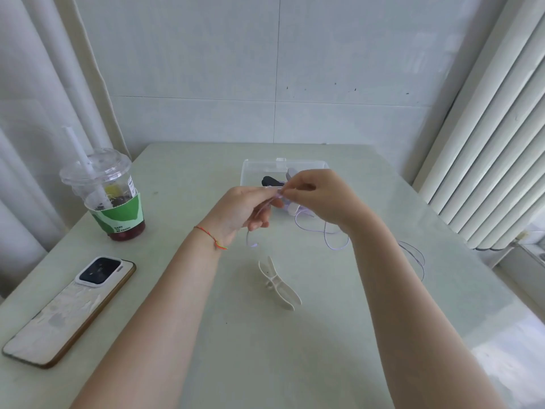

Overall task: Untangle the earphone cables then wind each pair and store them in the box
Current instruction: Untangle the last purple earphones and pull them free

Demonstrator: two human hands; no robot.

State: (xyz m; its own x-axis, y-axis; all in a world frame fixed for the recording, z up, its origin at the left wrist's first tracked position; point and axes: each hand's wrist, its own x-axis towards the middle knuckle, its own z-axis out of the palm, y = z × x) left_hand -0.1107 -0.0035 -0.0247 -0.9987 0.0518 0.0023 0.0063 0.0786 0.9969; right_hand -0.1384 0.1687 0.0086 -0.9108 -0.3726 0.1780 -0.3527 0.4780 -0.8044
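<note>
A phone (69, 309) and a lidded drink cup (110, 196) are seen at the left of the surface (295, 364), and a white cable winder (280, 283) lies near the middle. The clear box (250, 172), holding a dark item, is partly hidden behind the hands. A lilac earphone cable (330, 234) is pinched by the left hand (239, 214) and right hand (321, 196) above the surface, its slack trailing right.

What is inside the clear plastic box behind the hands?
Inside the clear box a dark object lies, and part of a pale one. The right hand and left hand cover the rest.
</note>
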